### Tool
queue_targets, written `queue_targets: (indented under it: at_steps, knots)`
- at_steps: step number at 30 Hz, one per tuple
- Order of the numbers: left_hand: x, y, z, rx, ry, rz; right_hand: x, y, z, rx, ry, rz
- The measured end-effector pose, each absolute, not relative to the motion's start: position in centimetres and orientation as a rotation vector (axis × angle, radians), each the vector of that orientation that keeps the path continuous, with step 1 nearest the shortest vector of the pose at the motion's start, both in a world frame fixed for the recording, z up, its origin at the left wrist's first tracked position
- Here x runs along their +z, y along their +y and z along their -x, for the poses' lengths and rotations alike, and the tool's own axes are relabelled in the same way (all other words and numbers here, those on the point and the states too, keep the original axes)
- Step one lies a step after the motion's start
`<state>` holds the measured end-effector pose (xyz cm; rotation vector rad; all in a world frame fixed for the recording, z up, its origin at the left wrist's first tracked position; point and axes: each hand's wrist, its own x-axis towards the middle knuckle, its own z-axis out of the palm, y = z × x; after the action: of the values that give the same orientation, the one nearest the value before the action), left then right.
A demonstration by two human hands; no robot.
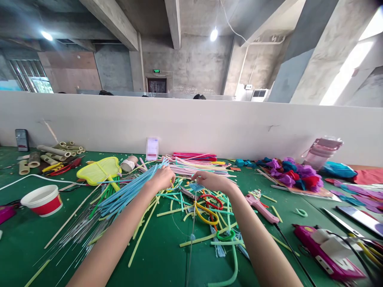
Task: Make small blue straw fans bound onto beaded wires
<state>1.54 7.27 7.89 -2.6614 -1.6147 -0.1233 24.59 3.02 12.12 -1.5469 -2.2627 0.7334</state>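
Hands point(163, 177) point(214, 181) reach forward, part-curled, by blue stems point(131, 193) and a blue piece point(196, 187), hold unclear.

This looks like a craft workshop under raw concrete beams point(115, 20). Around the left hand point(163, 177) and right hand point(213, 183), a green worktop point(163, 251) is strewn with supplies: blue fuzzy stems point(128, 194) just beside the left hand, cut bamboo tubes point(56, 152) and pliers point(64, 170) well to its left. Near the right hand lies what seems a pink glue gun point(262, 209); a power strip point(324, 258) sits farther right. Beyond both hands stand a white partition point(191, 123) and a rough wall point(191, 59) with an exit sign point(156, 71); bulbs point(214, 35) hang high above.
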Motion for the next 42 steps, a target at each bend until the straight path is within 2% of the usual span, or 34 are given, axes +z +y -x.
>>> queue_targets:
  at_steps: [5, 8, 14, 17, 20, 27, 33, 38, 42]
  knots:
    - [6.1, 7.2, -2.5, -0.075, -1.64, 2.666, 12.8, 1.9, -23.8, 0.724, -2.371, 1.471]
    - [6.9, 7.4, -1.7, -0.108, -1.649, 2.686, 12.7, 1.8, -23.6, 0.745, -2.411, 1.422]
    - [13.1, 5.4, 1.5, -0.329, -1.662, 2.678, 12.2, 2.3, -23.9, 0.836, -2.315, 1.32]
    - [16.4, 3.0, 2.6, -0.434, -1.632, 2.765, 12.3, 2.4, -23.9, 1.087, -2.14, 1.27]
    - [17.9, 1.5, 2.7, -0.575, -1.537, 3.152, 12.7, 2.2, -23.9, 1.309, -1.943, 1.171]
    - [15.9, 2.3, 0.0, -0.513, -1.373, 3.25, 12.8, 2.2, -24.1, 1.509, -1.822, 0.941]
    - [15.4, 2.7, -0.2, -0.553, -1.43, 3.16, 12.4, 2.6, -24.4, 1.454, -1.772, 0.956]
    - [15.5, 2.7, -0.1, -0.67, -1.456, 3.113, 13.1, 2.1, -24.3, 1.533, -1.769, 0.945]
    - [15.1, 3.1, -0.1, -0.687, -1.454, 3.13, 13.3, 1.8, -24.2, 1.431, -1.85, 0.972]
